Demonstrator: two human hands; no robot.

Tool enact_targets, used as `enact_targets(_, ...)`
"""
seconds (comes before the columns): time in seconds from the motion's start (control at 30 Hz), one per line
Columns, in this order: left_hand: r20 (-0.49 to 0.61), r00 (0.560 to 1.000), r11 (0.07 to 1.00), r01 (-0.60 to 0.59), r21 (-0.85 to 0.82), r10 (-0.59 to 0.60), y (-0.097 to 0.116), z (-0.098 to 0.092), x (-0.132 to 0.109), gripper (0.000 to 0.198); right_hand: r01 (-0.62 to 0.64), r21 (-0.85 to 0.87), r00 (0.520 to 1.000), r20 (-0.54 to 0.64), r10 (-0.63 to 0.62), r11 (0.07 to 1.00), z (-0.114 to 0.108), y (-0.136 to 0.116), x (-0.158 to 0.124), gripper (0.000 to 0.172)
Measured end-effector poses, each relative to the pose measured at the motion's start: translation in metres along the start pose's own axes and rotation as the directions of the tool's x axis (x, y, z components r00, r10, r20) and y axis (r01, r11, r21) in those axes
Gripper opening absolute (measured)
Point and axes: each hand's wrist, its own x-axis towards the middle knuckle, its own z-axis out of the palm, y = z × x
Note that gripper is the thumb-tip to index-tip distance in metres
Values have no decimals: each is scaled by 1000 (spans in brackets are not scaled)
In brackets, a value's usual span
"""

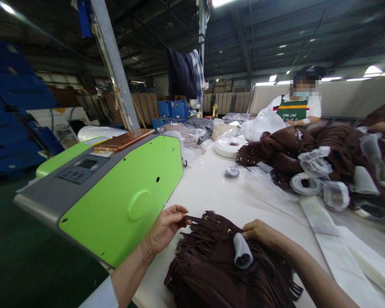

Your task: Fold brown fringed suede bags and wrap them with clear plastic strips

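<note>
A dark brown fringed suede bag (218, 269) lies on the white table (208, 192) right in front of me. My left hand (165, 226) is closed in a pinch on a thin brown strap at the bag's top left edge. Over the bag's upper right rests my right hand (259, 233), fingers curled against the top rim. Just below that hand, a small white-wrapped tab (242, 250) sticks out from the bag.
A green and grey machine (115, 196) stands at my left, with a copper-coloured phone (123, 140) on top. A pile of brown fringed bags (324, 158) with white wrapping fills the right. A tape roll (232, 172) lies mid-table. Another person (300, 107) works at the far end.
</note>
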Motion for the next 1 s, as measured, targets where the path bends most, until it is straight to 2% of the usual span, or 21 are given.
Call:
enact_targets(0.17, 40, 999, 993, 6, -114, -1, -3, 5, 3, 34, -7, 21, 1000, 3, 7, 1000, 1, 2, 1, 25)
enact_targets(0.43, 98, 994, 993, 57, -107, -46, -5, 18, 4, 36, -22, 27, 1000, 12, 22, 999, 0, 5, 2, 25)
enact_targets(0.57, 62, 996, 994, 68, -86, -63, -8, 21, 8, 37, -22, 17, 1000, 13, 22, 1000, 0, 3, 1, 24)
enact_targets(0.7, -27, 998, 998, 60, -35, -61, -7, 24, 11, 43, -28, 17, 999, 17, 28, 999, 0, 1, 1, 24)
enact_targets(0.8, -52, 998, 998, 49, 44, -47, -2, 24, 10, 49, -25, 18, 1000, 14, 25, 1000, 1, 0, 0, 22)
enact_targets(0.87, -53, 998, 972, 35, 232, -23, 1, 19, 11, 49, -20, 17, 1000, 7, 20, 1000, 1, -1, -1, 21)
enact_targets(0.93, -96, 995, 844, 33, 535, 22, 5, 10, 14, 45, -17, 12, 1000, -3, 17, 1000, 1, -1, -1, 19)
enact_targets(1.0, -145, 984, 635, 49, 771, 100, 9, 4, 19, 41, -12, 6, 1000, -11, 12, 1000, 1, -1, -1, 18)
